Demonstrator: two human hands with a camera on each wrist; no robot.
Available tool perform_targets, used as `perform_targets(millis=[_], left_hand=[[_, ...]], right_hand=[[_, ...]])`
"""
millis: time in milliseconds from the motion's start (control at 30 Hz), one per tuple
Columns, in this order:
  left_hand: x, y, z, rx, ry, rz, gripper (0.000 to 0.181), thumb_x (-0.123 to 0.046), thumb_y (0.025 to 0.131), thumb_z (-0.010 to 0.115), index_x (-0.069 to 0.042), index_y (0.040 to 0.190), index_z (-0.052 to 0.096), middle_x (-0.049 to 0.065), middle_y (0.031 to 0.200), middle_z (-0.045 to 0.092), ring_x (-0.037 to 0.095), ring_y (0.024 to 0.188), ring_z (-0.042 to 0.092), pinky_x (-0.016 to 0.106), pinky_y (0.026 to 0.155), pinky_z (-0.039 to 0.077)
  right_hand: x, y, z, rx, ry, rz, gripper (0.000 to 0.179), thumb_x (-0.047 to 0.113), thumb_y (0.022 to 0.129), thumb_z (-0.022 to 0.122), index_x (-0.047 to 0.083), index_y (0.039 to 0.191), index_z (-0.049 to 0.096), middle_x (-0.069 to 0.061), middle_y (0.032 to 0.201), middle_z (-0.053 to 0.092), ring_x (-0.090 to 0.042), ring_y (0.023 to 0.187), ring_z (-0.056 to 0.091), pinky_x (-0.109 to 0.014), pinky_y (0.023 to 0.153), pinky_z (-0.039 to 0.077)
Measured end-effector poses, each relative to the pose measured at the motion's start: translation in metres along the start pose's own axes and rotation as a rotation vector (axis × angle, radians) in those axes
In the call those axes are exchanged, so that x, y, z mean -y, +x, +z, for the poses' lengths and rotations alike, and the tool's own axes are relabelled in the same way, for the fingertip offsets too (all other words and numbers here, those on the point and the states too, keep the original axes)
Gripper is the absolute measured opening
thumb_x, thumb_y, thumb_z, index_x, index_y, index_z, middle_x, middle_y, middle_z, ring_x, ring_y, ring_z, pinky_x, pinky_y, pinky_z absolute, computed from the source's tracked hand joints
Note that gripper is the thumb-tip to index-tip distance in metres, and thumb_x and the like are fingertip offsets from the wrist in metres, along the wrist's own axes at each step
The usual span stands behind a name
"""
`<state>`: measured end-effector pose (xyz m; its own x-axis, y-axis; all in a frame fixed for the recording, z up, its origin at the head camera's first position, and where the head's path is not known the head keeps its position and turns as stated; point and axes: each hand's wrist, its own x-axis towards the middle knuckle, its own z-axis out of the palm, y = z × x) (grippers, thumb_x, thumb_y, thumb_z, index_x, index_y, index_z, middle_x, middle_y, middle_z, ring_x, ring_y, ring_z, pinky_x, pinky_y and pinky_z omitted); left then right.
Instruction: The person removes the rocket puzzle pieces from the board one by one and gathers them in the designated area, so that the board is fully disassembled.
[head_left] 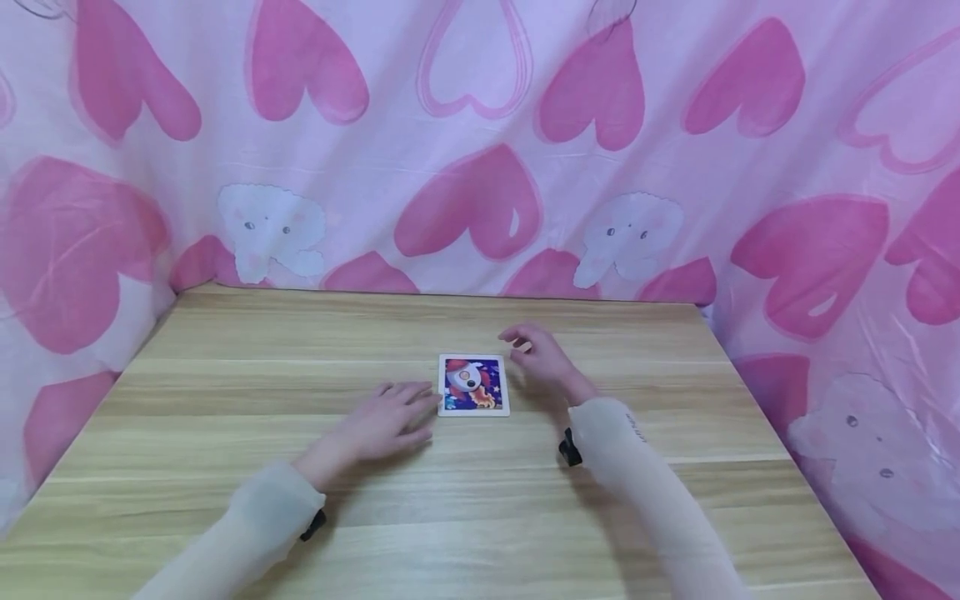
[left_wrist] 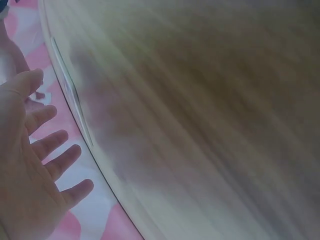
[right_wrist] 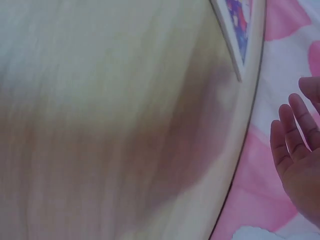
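Observation:
A small square picture board (head_left: pixel 473 386) with a white border lies flat on the wooden table; it shows a red and white rocket on a purple ground. Just left of it is my left hand (head_left: pixel 381 422), fingers spread and nearly straight, the tips close to the board's left edge; whether they touch it I cannot tell. To the right, beside the board's upper right corner, my right hand (head_left: pixel 543 357) hovers with loosely bent fingers and holds nothing. The left wrist view shows only the board's thin edge (left_wrist: pixel 72 92); one corner of the board (right_wrist: pixel 240 30) appears in the right wrist view.
The light wood-grain table (head_left: pixel 480 517) reaches back to a pink curtain (head_left: pixel 360 175) printed with hearts and white cartoon animals, which also hangs on the left and right sides. Dark wrist cameras (head_left: pixel 570 447) sit under both light sleeves.

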<state>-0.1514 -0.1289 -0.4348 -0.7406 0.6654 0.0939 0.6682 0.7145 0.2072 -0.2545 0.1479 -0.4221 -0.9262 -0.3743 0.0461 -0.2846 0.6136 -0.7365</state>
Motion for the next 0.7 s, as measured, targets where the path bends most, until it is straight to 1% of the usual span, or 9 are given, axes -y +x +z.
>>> perform_targets(millis=[133, 300, 467, 700], left_hand=[[-0.003, 0.003, 0.003, 0.029, -0.022, 0.007, 0.057, -0.042, 0.086, 0.051, -0.011, 0.132, 0.041, 0.013, 0.136, 0.034, 0.032, 0.122, 0.031, 0.055, 0.095, 0.022], [-0.004, 0.005, 0.006, 0.042, -0.016, -0.001, 0.057, -0.043, 0.085, 0.052, -0.012, 0.131, 0.043, 0.012, 0.135, 0.035, 0.031, 0.121, 0.032, 0.054, 0.094, 0.024], [-0.004, 0.006, 0.008, 0.048, -0.007, 0.006, 0.056, -0.044, 0.084, 0.052, -0.014, 0.131, 0.044, 0.012, 0.135, 0.036, 0.03, 0.121, 0.032, 0.053, 0.094, 0.024], [-0.005, 0.007, 0.011, 0.072, 0.01, 0.006, 0.058, -0.046, 0.085, 0.05, -0.015, 0.133, 0.041, 0.009, 0.137, 0.033, 0.029, 0.123, 0.03, 0.053, 0.095, 0.023]], right_hand=[[-0.001, 0.005, 0.011, 0.031, -0.014, 0.032, 0.028, -0.001, 0.083, 0.053, 0.01, 0.108, 0.059, 0.0, 0.106, 0.051, -0.016, 0.097, 0.046, -0.03, 0.08, 0.043], [-0.001, 0.013, 0.022, 0.062, -0.03, -0.01, 0.028, -0.004, 0.081, 0.054, 0.008, 0.105, 0.06, -0.003, 0.105, 0.053, -0.017, 0.094, 0.049, -0.029, 0.078, 0.044], [0.005, 0.018, 0.031, 0.1, -0.064, -0.022, 0.027, -0.005, 0.08, 0.055, 0.008, 0.103, 0.061, -0.002, 0.098, 0.054, -0.015, 0.089, 0.051, -0.027, 0.076, 0.044], [0.015, 0.022, 0.041, 0.142, -0.153, -0.108, 0.025, -0.002, 0.08, 0.058, 0.007, 0.103, 0.061, -0.005, 0.095, 0.055, -0.018, 0.087, 0.052, -0.03, 0.077, 0.044]])
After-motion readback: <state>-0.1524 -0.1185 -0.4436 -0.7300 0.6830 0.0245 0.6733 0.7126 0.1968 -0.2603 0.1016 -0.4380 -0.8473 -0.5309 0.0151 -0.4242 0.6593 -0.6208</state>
